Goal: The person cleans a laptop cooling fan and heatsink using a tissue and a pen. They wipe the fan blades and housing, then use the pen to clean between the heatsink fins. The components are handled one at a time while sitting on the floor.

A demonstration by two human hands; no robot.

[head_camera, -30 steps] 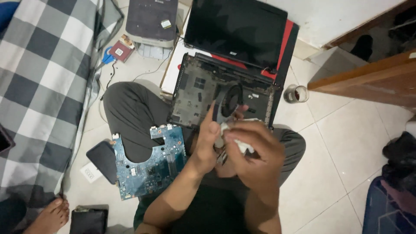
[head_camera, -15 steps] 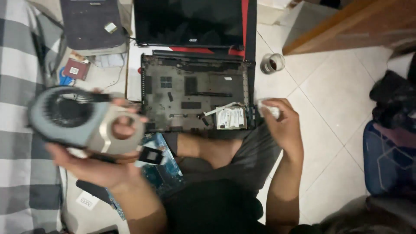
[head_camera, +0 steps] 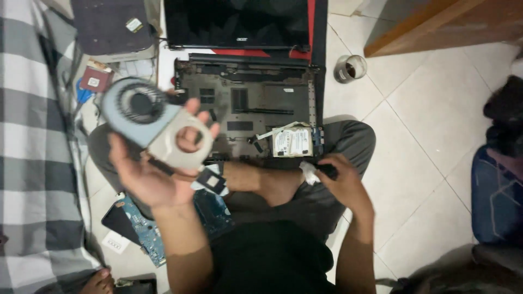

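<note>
A single head-worn camera looked almost straight down from above the seated person, close enough that the lap, both forearms and the opened laptop (head_camera: 248, 103) filled the middle of the frame. The top edge faced away from the person, towards the screen; tiled floor (head_camera: 425, 141) lay at right, checked bedding (head_camera: 32, 163) at left.

Dim, even indoor light; soft shadows. Fan (head_camera: 143, 113) and both hands motion-blurred; frame edges soft, noisy.
</note>
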